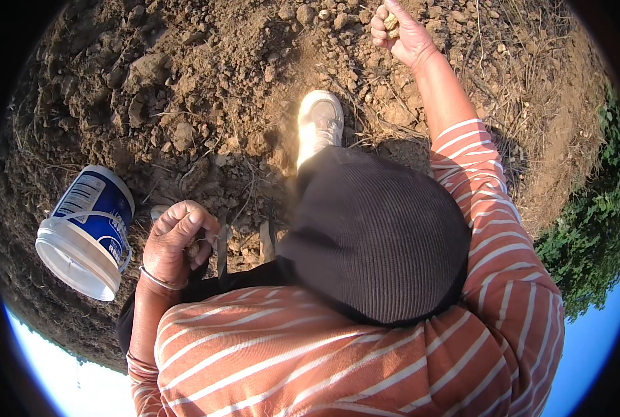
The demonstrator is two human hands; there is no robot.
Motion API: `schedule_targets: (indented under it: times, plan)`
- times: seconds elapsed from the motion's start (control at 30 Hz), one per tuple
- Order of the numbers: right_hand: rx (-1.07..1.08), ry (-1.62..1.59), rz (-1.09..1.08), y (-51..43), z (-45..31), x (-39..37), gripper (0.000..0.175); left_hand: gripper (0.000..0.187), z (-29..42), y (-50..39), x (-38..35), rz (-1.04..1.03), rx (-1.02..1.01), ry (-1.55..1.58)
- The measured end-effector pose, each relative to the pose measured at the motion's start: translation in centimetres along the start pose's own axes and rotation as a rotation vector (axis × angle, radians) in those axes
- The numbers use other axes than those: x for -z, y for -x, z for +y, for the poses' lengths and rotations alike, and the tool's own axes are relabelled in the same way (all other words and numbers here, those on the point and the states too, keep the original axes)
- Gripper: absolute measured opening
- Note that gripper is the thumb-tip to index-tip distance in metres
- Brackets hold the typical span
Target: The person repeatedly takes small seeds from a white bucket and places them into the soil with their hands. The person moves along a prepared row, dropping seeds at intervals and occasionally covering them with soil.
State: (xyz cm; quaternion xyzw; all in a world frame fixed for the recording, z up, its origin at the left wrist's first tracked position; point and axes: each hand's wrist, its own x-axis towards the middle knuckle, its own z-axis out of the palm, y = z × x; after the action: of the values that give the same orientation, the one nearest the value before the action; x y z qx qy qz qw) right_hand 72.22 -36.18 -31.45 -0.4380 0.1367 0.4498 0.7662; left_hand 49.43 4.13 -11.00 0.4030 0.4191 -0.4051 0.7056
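Note:
My right hand [401,32] is stretched out at the upper right, over the cloddy soil. Its fingers are curled round a few peanuts in their shells [391,24]. Close to my body on the left, my left hand [179,237] is bent with thumb and fingers together. A small tan thing that looks like a peanut [192,248] shows within the curled fingers; the rest of that grip is hidden. Left of this hand, a blue and white plastic bucket [93,208] leans over on the soil, its mouth towards the bottom of the view.
Dry, lumpy soil [184,78] spreads in front, with dry stalks and roots [393,130] to the right. My bent knee in dark ribbed cloth [383,234] fills the middle, above a pale shoe [320,122]. Green plants [581,250] stand at the right edge.

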Motion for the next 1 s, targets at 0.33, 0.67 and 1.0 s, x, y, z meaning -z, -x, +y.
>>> schedule_targets:
  times: [0.33, 0.67, 1.0]
  plan:
    - [-0.327, 1.988, 0.348, 7.8, 12.3, -2.7, 0.029, 0.025, -0.6, 0.0, -0.4, -0.027, -0.011, -0.048]
    - [-0.34, 2.071, 0.325, 8.7, 13.6, -0.8, 0.027, 0.024, -2.3, 0.5, -0.5, -0.005, -0.025, -0.054]
    - [-0.324, 0.768, 0.582, 6.4, 9.4, -1.7, 0.045, 0.023, -2.7, 1.0, -0.2, 0.019, -0.028, -0.008]
